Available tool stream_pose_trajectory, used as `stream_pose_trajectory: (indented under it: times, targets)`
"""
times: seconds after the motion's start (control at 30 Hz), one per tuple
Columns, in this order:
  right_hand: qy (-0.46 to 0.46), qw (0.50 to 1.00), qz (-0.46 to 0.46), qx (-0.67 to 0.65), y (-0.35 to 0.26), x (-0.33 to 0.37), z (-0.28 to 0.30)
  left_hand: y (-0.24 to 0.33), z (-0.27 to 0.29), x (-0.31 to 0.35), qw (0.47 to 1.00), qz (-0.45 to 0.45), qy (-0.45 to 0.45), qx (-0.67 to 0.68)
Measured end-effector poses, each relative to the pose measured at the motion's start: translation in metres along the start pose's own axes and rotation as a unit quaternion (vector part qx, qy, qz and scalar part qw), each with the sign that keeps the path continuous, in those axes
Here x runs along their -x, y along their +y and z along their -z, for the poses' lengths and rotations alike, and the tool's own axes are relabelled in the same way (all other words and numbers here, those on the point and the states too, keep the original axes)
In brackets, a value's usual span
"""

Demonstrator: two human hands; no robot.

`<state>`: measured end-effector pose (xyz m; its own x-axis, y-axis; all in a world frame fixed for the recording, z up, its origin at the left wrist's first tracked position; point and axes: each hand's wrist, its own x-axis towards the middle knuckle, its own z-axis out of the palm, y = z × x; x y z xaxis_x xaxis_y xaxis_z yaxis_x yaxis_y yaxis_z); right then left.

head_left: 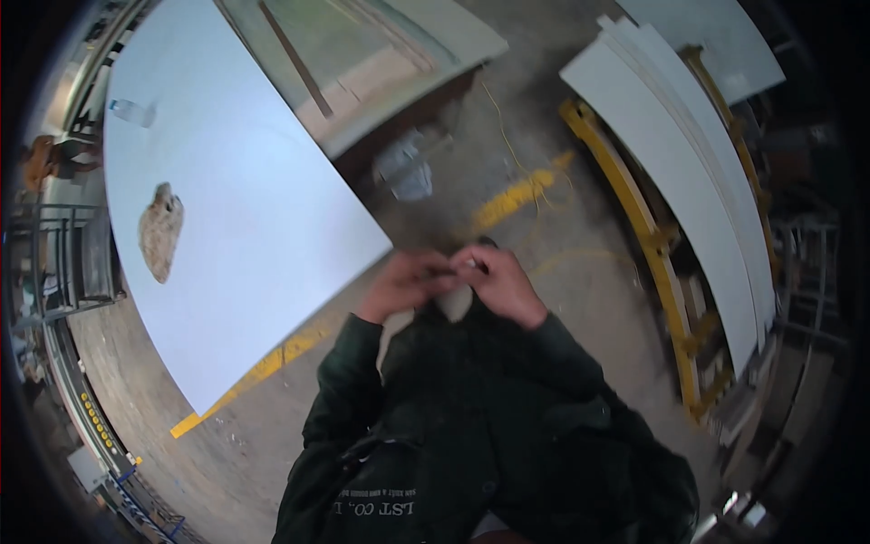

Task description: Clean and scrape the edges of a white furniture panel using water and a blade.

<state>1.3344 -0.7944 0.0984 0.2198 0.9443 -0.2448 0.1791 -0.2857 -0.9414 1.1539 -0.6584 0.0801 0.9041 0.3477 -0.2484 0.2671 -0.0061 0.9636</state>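
In front of my dark green jacket, my left hand (405, 284) and my right hand (506, 283) meet at the fingertips. Motion smears the left fingers, which reach toward the right hand. My right fingers are curled into a pinch; anything between them is too small to make out. Just left of the hands lies the corner of a large white sheet-topped table (272, 208). A mottled beige-brown bundle (161, 234), perhaps a cloth or glove, rests on it. Farther up that surface a clear plastic bottle (134, 113) lies on its side.
Beyond the white top stands a worn table (372, 127) with a dark strip (297, 59) on it. Crumpled clear plastic (405, 172) lies below. To the right, a yellow rack (639, 218) carries long white panels (680, 172). A thin yellow cord (501, 118) trails across the floor.
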Motion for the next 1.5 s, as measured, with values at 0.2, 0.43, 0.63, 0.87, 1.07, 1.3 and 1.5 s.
stream_pose_trajectory:
  times: [0.2,0.43,0.63,0.87,1.07,1.3,1.5]
  targets:
    - [0.071,0.995,-0.033,-0.058,0.028,-0.020,0.091,0.007,-0.014,-0.111,0.995,0.030,-0.100,0.006]
    - [0.185,0.982,-0.018,-0.039,0.069,-0.084,0.290,-0.028,-0.027,-0.250,0.988,0.016,-0.084,-0.128]
    - [0.296,0.950,-0.064,-0.083,0.086,-0.179,0.489,-0.026,0.008,-0.283,0.902,0.063,0.160,-0.395]
    - [0.288,0.953,-0.053,-0.078,0.063,-0.351,0.573,-0.002,0.042,-0.272,0.855,0.284,0.259,-0.348]
    - [0.264,0.950,-0.078,-0.147,0.061,-0.484,0.614,0.099,0.119,-0.342,0.876,0.330,0.348,0.048]
    - [-0.045,0.847,-0.241,-0.472,-0.019,-0.674,0.554,0.193,0.229,-0.439,0.876,0.167,0.452,-0.014]
    - [-0.351,0.720,-0.373,-0.468,-0.113,-0.816,0.438,0.190,0.328,-0.573,0.801,0.048,0.597,0.026]
